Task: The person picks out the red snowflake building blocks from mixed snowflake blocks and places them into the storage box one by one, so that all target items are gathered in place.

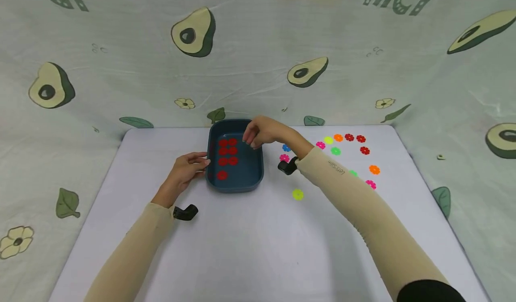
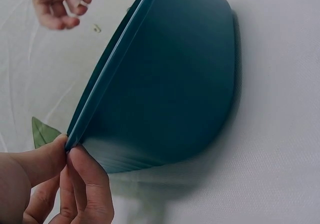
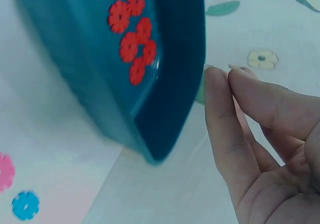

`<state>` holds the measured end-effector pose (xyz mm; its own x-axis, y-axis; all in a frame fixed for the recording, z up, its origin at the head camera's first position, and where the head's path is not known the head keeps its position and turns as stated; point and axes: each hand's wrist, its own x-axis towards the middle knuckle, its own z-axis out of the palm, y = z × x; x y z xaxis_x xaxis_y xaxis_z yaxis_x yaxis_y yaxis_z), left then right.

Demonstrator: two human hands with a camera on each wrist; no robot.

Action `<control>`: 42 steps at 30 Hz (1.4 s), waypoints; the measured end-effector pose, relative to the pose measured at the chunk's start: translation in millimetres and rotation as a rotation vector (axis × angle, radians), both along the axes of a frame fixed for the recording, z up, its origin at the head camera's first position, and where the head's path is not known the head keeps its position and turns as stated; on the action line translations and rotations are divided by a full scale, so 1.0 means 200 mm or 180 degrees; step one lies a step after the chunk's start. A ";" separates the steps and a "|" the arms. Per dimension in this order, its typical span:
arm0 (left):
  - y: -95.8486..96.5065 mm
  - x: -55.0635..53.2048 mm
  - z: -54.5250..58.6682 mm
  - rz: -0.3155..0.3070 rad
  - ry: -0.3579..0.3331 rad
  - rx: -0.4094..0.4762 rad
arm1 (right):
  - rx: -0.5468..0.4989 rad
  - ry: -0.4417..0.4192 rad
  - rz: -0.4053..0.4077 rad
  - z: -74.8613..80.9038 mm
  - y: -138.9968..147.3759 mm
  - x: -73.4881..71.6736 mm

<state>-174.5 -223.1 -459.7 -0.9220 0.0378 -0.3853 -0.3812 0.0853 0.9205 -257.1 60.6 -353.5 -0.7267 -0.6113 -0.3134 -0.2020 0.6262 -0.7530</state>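
Note:
A deep blue plastic tray (image 1: 251, 172) stands at the back of the white table. Several red notched plastic discs (image 3: 129, 47) lie on its floor, mostly along the left half. My left hand (image 1: 183, 172) pinches the tray's left rim between thumb and fingers, as the left wrist view shows closely. Over the tray's back right part hangs my right hand (image 1: 264, 131), its fingers loosely bent. In the right wrist view its thumb and index fingertips are close together, with nothing visible between them.
To the right of the tray lie loose notched discs: a yellow one (image 1: 298, 194), a blue one (image 1: 286, 148), an orange one (image 1: 374, 170), a dark red one (image 1: 364, 150) and several others. My right forearm covers part of that area. A patterned cloth (image 1: 242, 69) rises behind the table.

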 end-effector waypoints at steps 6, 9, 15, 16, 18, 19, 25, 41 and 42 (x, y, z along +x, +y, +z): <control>0.00 0.00 0.00 -0.0041 -0.0023 -0.0050 | -0.0003 0.0078 -0.0165 0.01 0.14 0.02; 0.00 0.00 0.00 -0.0052 -0.0029 -0.0062 | 0.0015 0.0107 -0.0292 0.01 0.22 0.03; -0.01 0.00 0.01 -0.0079 -0.0031 -0.0054 | 0.0003 0.0057 -0.0570 0.00 0.37 0.04; -0.01 0.01 0.01 -0.0083 -0.0029 -0.0048 | 0.0009 0.0051 -0.0605 0.00 0.39 0.04; 0.00 0.01 0.02 -0.0088 -0.0027 -0.0032 | 0.0009 0.0038 -0.0673 -0.01 0.45 0.04; 0.00 0.01 0.02 -0.0089 -0.0031 -0.0032 | 0.0017 0.0048 -0.0696 -0.02 0.47 0.04; 0.00 0.01 0.02 -0.0092 -0.0032 -0.0036 | 0.0044 0.0112 -0.0884 -0.04 0.63 0.06; 0.00 0.00 0.00 -0.0081 -0.0034 -0.0003 | 0.0037 -0.0003 -0.1455 -0.08 1.03 0.10; 0.00 0.00 -0.01 -0.0080 -0.0036 0.0002 | 0.0045 -0.0027 -0.1485 -0.09 1.05 0.10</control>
